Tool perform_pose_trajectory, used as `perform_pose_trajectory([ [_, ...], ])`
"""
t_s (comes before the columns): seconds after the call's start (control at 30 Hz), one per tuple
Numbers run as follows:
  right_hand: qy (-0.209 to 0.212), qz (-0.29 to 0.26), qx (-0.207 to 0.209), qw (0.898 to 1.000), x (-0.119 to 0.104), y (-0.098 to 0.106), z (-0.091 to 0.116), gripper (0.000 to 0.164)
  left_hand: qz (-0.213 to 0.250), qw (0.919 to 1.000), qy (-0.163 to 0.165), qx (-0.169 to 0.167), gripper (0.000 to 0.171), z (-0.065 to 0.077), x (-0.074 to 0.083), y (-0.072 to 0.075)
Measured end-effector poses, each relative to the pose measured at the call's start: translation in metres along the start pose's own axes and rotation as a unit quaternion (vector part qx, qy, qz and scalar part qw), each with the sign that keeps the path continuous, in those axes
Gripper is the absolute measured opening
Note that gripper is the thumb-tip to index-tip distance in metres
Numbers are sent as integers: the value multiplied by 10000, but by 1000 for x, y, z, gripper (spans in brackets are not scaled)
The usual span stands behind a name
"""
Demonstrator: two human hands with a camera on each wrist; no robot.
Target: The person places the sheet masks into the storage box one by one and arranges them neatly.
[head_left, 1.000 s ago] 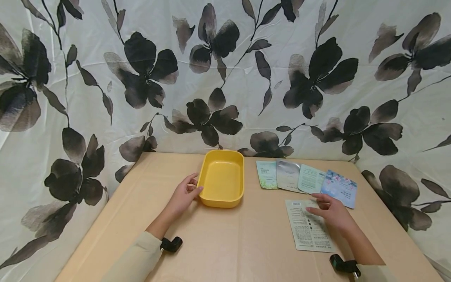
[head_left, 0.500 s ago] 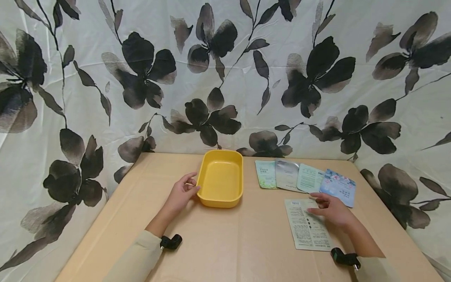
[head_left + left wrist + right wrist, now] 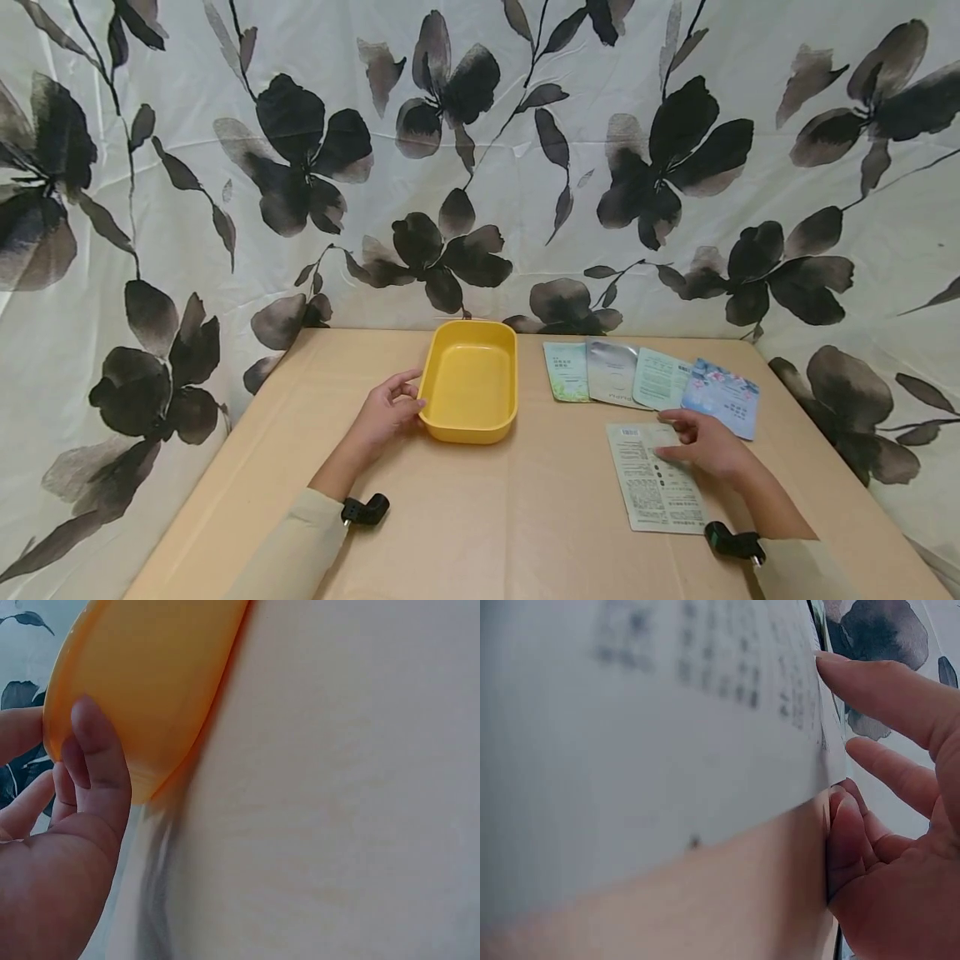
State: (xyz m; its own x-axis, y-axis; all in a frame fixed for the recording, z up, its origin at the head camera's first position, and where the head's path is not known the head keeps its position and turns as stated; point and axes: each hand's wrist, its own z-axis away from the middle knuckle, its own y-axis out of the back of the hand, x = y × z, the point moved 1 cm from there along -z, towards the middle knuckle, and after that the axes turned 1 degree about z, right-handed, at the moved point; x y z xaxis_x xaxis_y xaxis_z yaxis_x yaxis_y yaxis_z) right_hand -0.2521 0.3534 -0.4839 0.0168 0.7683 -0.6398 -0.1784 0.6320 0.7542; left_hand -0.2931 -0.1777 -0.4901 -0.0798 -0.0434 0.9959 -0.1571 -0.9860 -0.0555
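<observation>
we see the left hand (image 3: pixel 386 414), fingers loosely bent and touching the left side of the yellow tray (image 3: pixel 469 433) on the table (image 3: pixel 562 492), the right hand (image 3: pixel 711 450), fingers relaxed at the right part of the printed sachet (image 3: pixel 647 500), four overlapping sachets (image 3: pixel 663 379) behind

"Got the yellow tray (image 3: pixel 469 379)?"
"Yes, resting on the table (image 3: pixel 457 525), touched at eight o'clock by the left hand (image 3: pixel 384 415)."
"And towards three o'clock from there?"
"Count four overlapping packets (image 3: pixel 660 379)."
"Look towards four."
"Found a printed packet (image 3: pixel 648 492), lying flat, partly covered at two o'clock by the right hand (image 3: pixel 708 446)."
</observation>
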Motion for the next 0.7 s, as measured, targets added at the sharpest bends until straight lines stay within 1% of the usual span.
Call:
perform_pose_trajectory([
  [0.17,3,56,-23,10000,-1,-1,0,76,424,9990,130,-74,65,-2,-2,0],
  [0.3,-18,103,-40,9999,-2,0,0,76,602,9979,143,-187,67,-3,-4,1],
  [0.57,-13,96,-107,9999,-3,0,-1,80,669,9973,153,-261,69,-2,-5,2],
  [0.7,-44,102,-146,9998,-2,0,-2,78,715,9968,159,-324,70,-1,-4,1],
])
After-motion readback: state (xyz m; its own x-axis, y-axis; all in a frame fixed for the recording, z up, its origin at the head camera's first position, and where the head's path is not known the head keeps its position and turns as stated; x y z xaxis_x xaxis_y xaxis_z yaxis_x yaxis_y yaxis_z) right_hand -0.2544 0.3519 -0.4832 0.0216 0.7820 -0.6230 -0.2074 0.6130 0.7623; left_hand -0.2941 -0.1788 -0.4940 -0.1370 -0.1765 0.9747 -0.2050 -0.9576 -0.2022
